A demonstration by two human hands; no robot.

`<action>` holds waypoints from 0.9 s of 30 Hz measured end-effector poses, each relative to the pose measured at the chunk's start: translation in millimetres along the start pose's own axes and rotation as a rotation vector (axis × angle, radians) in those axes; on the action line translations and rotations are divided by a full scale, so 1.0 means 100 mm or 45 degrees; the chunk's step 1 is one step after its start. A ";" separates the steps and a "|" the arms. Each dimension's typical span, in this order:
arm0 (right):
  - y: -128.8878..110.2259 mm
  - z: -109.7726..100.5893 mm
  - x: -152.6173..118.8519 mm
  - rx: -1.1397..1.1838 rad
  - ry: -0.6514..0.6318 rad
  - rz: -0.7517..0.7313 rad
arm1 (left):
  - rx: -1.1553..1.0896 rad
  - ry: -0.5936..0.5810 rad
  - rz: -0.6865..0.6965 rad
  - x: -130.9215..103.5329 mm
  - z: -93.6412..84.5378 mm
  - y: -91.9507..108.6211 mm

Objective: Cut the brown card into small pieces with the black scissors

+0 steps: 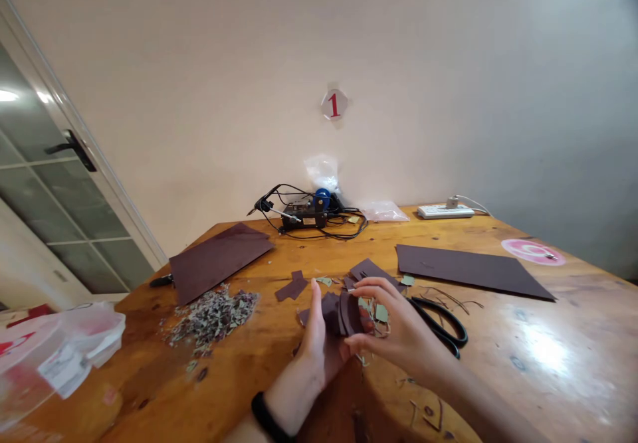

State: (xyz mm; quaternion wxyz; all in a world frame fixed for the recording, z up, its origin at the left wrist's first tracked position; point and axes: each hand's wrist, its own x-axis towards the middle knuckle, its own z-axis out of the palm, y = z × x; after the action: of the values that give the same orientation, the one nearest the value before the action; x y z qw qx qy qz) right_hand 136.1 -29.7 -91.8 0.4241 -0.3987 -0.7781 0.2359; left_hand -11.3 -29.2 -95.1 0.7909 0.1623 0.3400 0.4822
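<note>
- The dark pieces (350,313) sit between the person's hands, just above the near middle of the bench (319,250), gathered into a small, slightly fanned stack.
- The right hand (381,323) pinches the stack at its right side, thumb below and fingers above.
- The left hand (315,330) stands upright against the stack's left side, thumb raised; its other fingers are mostly hidden, so how tightly they close cannot be told.
- Done, as far as the bench shows: some dark sheet seems already reduced to small pieces, and several are gathered in the hands.
- Not gathered: a few small dark scraps (292,288) lie loose beyond the left hand, and a larger dark offcut (373,271) rests behind the right hand's fingers.
- Apparently unused so far: a broad dark sheet (468,270) at the right and another dark stack of sheets (222,257) at the left, both large.
- The black scissors (463,333) lie beside the right forearm, held by neither hand.
- A heap of shreds (216,317) lies apart at the left; whether it counts as finished or waiting cannot be judged.
</note>
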 end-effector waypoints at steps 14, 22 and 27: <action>-0.03 -0.17 -0.02 -0.225 -0.296 -0.140 | 0.419 -0.234 -0.358 -0.03 -0.06 0.07; 0.01 -0.12 -0.05 -0.418 -0.285 -0.228 | 0.516 -0.400 -0.348 -0.04 -0.09 0.05; -0.03 -0.12 -0.04 -0.481 -0.285 -0.236 | 0.540 -0.478 -0.363 -0.06 -0.08 0.05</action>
State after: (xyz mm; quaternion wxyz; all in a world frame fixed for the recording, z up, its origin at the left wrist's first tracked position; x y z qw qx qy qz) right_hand 146.1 -34.9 -85.3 0.2727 -0.3693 -0.8839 0.0890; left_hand -21.6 -32.8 -95.8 0.8480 0.3607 0.3003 0.2462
